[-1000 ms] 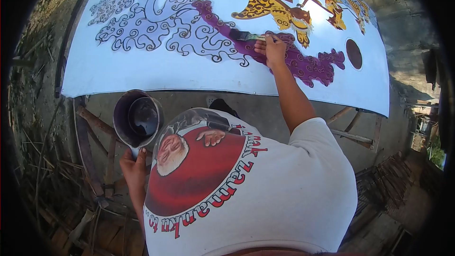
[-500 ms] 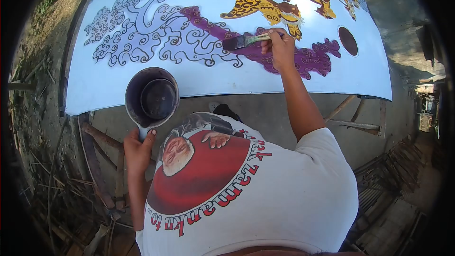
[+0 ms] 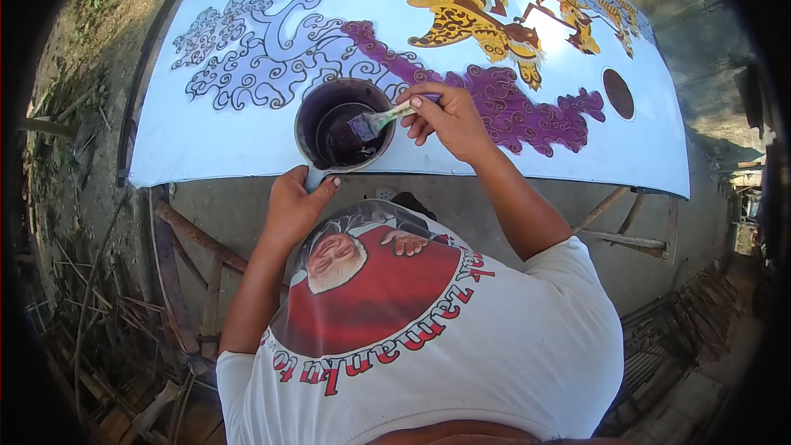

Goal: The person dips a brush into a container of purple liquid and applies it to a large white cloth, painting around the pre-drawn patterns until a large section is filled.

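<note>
My left hand (image 3: pixel 298 208) grips the pale handle of a round dipper (image 3: pixel 306 128), which has dark purple liquid inside. The dipper is held over the near edge of a white cloth (image 3: pixel 239 148). Between the fingers and thumb of my right hand (image 3: pixel 449 119) is a paintbrush (image 3: pixel 387 118), tilted with its bristles inside the dipper. Beyond and to the right, a purple painted area (image 3: pixel 503 107) with dark curls spreads over the cloth. Lavender swirls (image 3: pixel 247 74) with dark outlines lie to the left.
Gold and brown figures (image 3: pixel 470 21) decorate the far part of the cloth. A dark oval (image 3: pixel 618 95) is at its right. Wooden poles (image 3: pixel 198 235) stand below the cloth's near edge, and several sticks (image 3: pixel 684 321) lie at lower right.
The paintbrush has left the purple area and moved left into the dipper. My left hand has brought the dipper right and up over the cloth. The view has shifted slightly.
</note>
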`<state>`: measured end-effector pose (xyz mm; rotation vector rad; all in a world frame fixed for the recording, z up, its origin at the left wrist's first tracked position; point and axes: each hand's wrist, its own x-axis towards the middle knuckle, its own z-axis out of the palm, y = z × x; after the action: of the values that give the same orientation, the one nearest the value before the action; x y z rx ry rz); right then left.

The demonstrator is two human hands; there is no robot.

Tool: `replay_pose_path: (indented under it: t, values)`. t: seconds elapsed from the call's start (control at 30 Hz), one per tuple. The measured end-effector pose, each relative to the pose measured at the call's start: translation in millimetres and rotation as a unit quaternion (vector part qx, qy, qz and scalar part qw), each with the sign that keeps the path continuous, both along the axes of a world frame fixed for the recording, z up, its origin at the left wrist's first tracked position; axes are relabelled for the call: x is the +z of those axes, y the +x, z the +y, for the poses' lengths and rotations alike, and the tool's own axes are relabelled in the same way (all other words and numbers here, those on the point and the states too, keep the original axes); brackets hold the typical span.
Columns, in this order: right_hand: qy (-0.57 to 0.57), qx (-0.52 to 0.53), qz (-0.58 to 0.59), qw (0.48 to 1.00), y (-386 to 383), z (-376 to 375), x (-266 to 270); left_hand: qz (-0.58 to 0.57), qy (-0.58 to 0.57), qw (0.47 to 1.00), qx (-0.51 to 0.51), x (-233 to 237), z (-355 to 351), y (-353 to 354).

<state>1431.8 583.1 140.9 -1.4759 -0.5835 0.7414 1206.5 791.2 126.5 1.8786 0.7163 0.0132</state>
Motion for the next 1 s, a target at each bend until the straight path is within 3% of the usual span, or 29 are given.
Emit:
replay_pose_path:
  t: [0.07, 0.17, 0.33, 0.43, 0.57, 0.7, 0.8, 0.87, 1.0]
  values:
    - [0.05, -0.022, 0.03, 0.998, 13, -15, -12, 0.009, 0.018, 1.0, 0.006, 0, 3, 1]
    - [0.178, -0.135, 0.169, 0.96, 35, -28, -22, 0.011, 0.029, 0.999, 0.022, -8, 11, -7]
    - [0.156, -0.216, 0.183, 0.946, 95, -7, -90, -0.001, -0.031, 0.996, 0.089, 7, 19, -33]
    - [0.057, -0.319, 0.171, 0.931, 128, 37, -128, -0.016, -0.067, 0.987, 0.145, 7, 24, -62]
    - [0.071, -0.324, 0.16, 0.93, 170, 108, -149, -0.074, -0.045, 0.974, 0.21, -1, 26, -108]
    - [0.083, -0.325, 0.174, 0.926, 184, 176, -148, -0.036, -0.05, 0.953, 0.296, 9, 9, -144]
    - [0.063, -0.273, 0.188, 0.941, 179, 192, -135, -0.035, -0.064, 0.932, 0.356, -2, -4, -172]
    - [-0.001, -0.22, 0.121, 0.968, 182, 187, -125, -0.041, -0.046, 0.92, 0.387, -5, -15, -184]
    - [0.081, -0.317, 0.14, 0.935, 218, 210, -150, -0.046, -0.048, 0.896, 0.438, -35, -42, -210]
